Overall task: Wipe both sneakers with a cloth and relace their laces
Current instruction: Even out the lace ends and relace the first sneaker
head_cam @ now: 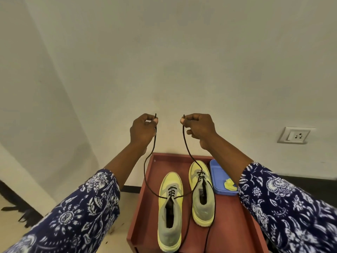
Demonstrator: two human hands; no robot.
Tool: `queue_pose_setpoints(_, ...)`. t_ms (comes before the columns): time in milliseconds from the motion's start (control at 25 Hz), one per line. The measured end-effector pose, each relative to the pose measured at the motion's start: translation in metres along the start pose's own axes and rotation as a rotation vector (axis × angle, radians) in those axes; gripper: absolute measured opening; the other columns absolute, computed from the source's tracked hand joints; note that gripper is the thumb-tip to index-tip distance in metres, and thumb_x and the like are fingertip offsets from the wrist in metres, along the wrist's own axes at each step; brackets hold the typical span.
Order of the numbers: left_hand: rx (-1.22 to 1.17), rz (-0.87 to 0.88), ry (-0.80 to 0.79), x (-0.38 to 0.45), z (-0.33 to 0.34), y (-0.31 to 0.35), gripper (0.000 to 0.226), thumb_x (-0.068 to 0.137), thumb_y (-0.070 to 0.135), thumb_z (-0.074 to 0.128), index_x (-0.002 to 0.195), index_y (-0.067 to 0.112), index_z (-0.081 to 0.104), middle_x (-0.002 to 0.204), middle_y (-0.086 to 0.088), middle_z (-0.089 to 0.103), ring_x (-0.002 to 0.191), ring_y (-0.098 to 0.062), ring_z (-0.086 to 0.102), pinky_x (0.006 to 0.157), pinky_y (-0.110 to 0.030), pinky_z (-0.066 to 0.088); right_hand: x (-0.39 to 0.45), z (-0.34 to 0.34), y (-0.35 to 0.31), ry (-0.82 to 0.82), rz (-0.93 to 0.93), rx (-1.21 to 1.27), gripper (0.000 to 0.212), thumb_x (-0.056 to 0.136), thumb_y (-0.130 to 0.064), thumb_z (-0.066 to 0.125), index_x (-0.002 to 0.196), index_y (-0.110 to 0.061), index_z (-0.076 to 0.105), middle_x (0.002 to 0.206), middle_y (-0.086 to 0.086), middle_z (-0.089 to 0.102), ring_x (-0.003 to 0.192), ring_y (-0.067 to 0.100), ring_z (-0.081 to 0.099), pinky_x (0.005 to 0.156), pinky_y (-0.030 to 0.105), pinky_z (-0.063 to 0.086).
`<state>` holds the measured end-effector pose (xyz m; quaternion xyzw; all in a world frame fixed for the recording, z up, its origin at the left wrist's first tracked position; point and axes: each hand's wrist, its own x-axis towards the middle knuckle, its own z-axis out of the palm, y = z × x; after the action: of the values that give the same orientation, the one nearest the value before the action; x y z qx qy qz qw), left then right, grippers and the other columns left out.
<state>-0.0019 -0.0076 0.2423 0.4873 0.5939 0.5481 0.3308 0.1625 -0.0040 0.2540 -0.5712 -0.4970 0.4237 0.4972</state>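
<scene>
Red table [228, 225] cropped below; hands, left [143, 131] and right [198, 129], each pinching lace [145, 172] ends.

Both arms raised forward, left hand [143, 129] and right hand [197, 128] each in a pinching grip, level, near together

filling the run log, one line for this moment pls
step: relacing | left hand: pinches lace end | right hand: pinches other end | lace: runs to left sneaker | cloth: in blue tray

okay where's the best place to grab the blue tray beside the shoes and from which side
Probably the blue tray by its near long rim, coming from above on the left: that raised edge is bare, while the yellow cloth lies in its near right corner and the right arm covers that side.
</scene>
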Motion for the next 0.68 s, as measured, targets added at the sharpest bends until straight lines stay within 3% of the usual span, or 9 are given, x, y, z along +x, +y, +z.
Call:
queue_pose_setpoints(200, -0.008, -0.2, -0.002, -0.01, 0.004, -0.072, 0.015, 0.091, 0.013, 0.052, 0.078, 0.018, 0.057, 0.065, -0.005, 0.056, 0.054, -0.016, 0.05, 0.065, -0.03, 0.049, 0.005, 0.011, 0.061, -0.004, 0.096, -0.018, 0.01, 0.082, -0.013, 0.067, 0.091, -0.009, 0.069, 0.083, 0.003, 0.064, 0.055, 0.014, 0.056, 0.04, 0.012, 0.04)
queue_pose_setpoints(320, -0.029, -0.3, -0.018, -0.02, 0.005, -0.114, 0.013, 0.092, 0.011, 0.049, 0.081, 0.014, 0.054, 0.067, -0.004, 0.057, 0.056, -0.014, 0.049, 0.053, -0.023, 0.042, 0.004, 0.02, 0.099, 0.008, 0.152, -0.047, 0.005, 0.083, -0.011, 0.066, 0.078, -0.015, 0.066, 0.08, 0.002, 0.065, 0.053, 0.015, 0.057, 0.051, 0.019, 0.046)
queue_pose_setpoints(400, -0.011, -0.35, -0.017, -0.027, 0.006, -0.14, 0.014, 0.093, 0.013, 0.047, 0.081, 0.016, 0.053, 0.075, -0.006, 0.061, 0.059, -0.013, 0.05, 0.052, -0.023, 0.04, 0.004, 0.028, 0.128, 0.038, 0.202, -0.019, 0.015, 0.083, -0.008, 0.063, 0.071, -0.016, 0.061, 0.08, 0.007, 0.066, 0.053, 0.016, 0.057, 0.056, 0.027, 0.048)
queue_pose_setpoints(480, -0.059, -0.423, 0.011, -0.034, 0.008, -0.16, 0.012, 0.095, 0.011, 0.045, 0.085, 0.014, 0.052, 0.083, -0.008, 0.062, 0.061, -0.012, 0.049, 0.052, -0.024, 0.038, 0.001, 0.034, 0.154, 0.11, 0.27, -0.006, 0.016, 0.084, -0.009, 0.061, 0.072, -0.017, 0.058, 0.08, 0.008, 0.066, 0.055, 0.017, 0.059, 0.052, 0.026, 0.042)
queue_pose_setpoints(680, -0.273, -0.676, 0.093, -0.048, 0.017, -0.196, 0.013, 0.096, 0.011, 0.043, 0.086, 0.014, 0.051, 0.074, -0.002, 0.06, 0.06, -0.013, 0.048, 0.054, -0.026, 0.038, -0.01, 0.039, 0.195, 0.217, 0.411, 0.151, 0.011, 0.085, -0.005, 0.06, 0.081, -0.013, 0.053, 0.08, 0.006, 0.061, 0.056, 0.015, 0.06, 0.05, 0.023, 0.042)
